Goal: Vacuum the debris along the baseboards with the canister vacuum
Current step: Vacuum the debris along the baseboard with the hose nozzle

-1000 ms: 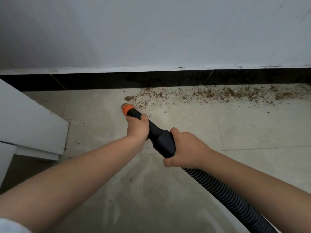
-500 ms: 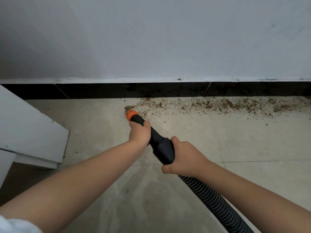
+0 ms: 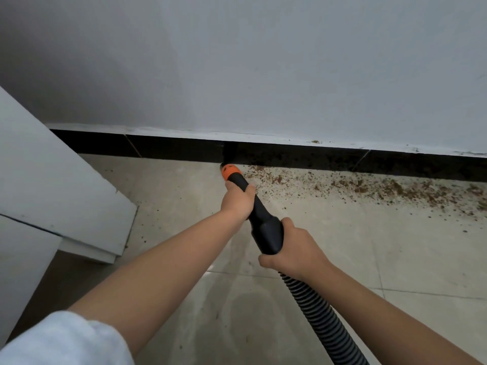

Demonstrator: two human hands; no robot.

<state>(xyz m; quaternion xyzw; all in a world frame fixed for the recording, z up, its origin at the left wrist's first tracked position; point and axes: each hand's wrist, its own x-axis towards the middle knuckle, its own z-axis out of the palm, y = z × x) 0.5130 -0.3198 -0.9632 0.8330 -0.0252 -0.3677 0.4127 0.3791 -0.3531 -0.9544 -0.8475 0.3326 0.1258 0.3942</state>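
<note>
The wall (image 3: 263, 61) fills the upper field, with the black baseboard (image 3: 171, 148) running along its foot and the tiled floor (image 3: 395, 246) below. A white cabinet (image 3: 52, 180) stands at the floor's left edge, its corner reaching toward the baseboard. Brown debris (image 3: 382, 188) lies in a band on the floor against the baseboard, from just right of the nozzle toward the floor's right edge; scattered specks sit further out on the tiles. My two hands are apart on the vacuum wand (image 3: 263, 225): my left hand (image 3: 237, 201) grips the narrow neck just behind the orange nozzle tip (image 3: 229, 172), and my right hand (image 3: 295, 248) is wrapped round the thick black cuff where the ribbed hose (image 3: 324, 320) joins and trails off toward the lower right. The canister itself is out of view. The tip sits at the foot of the baseboard, at the left end of the debris band. As I judge it, the step in hand is the sweep rightward along the baseboard; it goes best with the tip kept low and close to the joint of floor and baseboard, moved slowly so that the grains lift rather than scatter, with the right hand feeding hose slack. The cabinet limits room on the left; nothing visible blocks the path to the right. The stray specks would need a second pass.
</note>
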